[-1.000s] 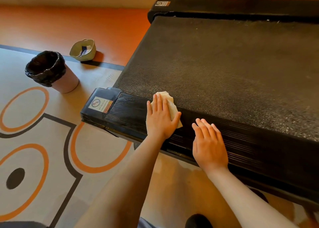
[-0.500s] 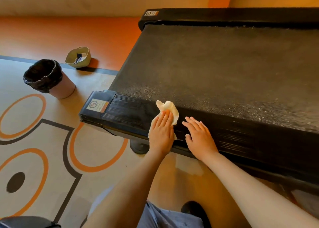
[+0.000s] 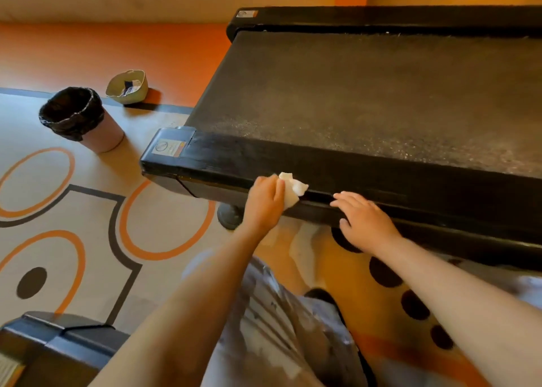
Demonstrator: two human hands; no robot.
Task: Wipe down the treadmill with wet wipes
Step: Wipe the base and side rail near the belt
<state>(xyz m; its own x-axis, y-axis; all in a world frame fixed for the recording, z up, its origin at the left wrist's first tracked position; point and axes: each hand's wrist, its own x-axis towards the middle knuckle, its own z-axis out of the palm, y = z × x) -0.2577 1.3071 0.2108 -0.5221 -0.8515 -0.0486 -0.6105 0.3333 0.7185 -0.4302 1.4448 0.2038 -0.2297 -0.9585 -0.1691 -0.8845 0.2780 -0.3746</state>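
**Wipe at the outer edge of the near rail, most of the length lying to the right**

The person crouches beside the treadmill [image 3: 366, 99]. Its near side rail [image 3: 410, 181] runs long and straight from the end cap [image 3: 168, 149] on the left toward the right edge of the view.

The left hand [image 3: 265, 203] grips a crumpled white wet wipe [image 3: 293, 189], fingers curled around it, and presses it against the rail's outer edge. A tuft of the wipe sticks out on the hand's right side. The right hand [image 3: 363, 222] holds nothing. It lies flat on the same edge with fingers spread, just to the right of the wipe and apart from it, seemingly as a brace.

The rail's long axis decides the next stroke. The left hand is the nearer one to the end cap, so only a short stretch lies to its left. Far more of the rail lies to its right, and the right hand sits directly in that path. A pass rightward would probably need that hand lifted or slid along. The belt [image 3: 381, 87] lies beyond the rail, away from both hands.

Two containers stand on the floor [image 3: 164, 219], left of the treadmill and well apart from the hands.
- A pink bin [image 3: 85, 123] lined with a black bag has a dark inside, and its contents cannot be made out.
- Behind it, a small pale basket [image 3: 127, 87] holds a few little dark and white items, too small to identify.
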